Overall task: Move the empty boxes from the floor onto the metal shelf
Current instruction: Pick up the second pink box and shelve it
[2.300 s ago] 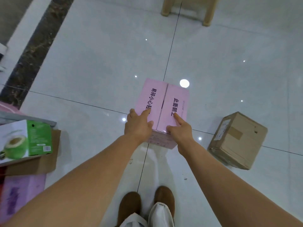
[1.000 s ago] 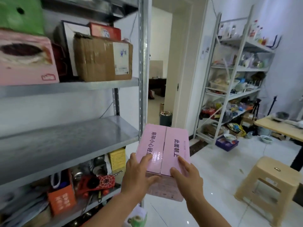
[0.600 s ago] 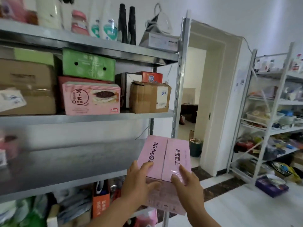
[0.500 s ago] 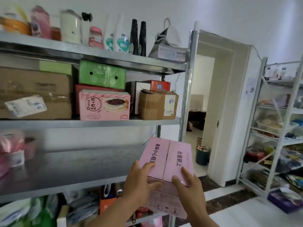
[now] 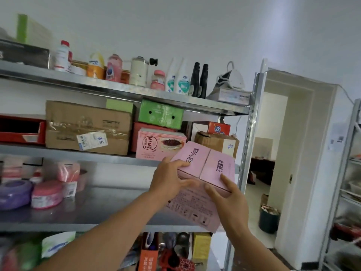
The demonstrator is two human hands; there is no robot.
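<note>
Both hands are on the pink box (image 5: 203, 169): the left hand (image 5: 168, 182) wraps its near left corner, and the right hand (image 5: 228, 198) clamps the near right edge, thumb on top. The box is up in the air, far end tipped high, in front of the right end of the metal shelf (image 5: 88, 208).

Tight spot here! Right behind the raised end sit a pink cake carton (image 5: 158, 143) and a brown cardboard box (image 5: 216, 142) on the tier above. The upright post (image 5: 247, 153) stands just to the box's right. On the middle tier, pink rolls (image 5: 46, 194) and a purple coil (image 5: 14, 192) crowd the left.

The box hides that tier's right end, so whether its underside touches steel, I cannot tell. The bottom-tier clutter is a blur, and the shelf's left side is cut off.
</note>
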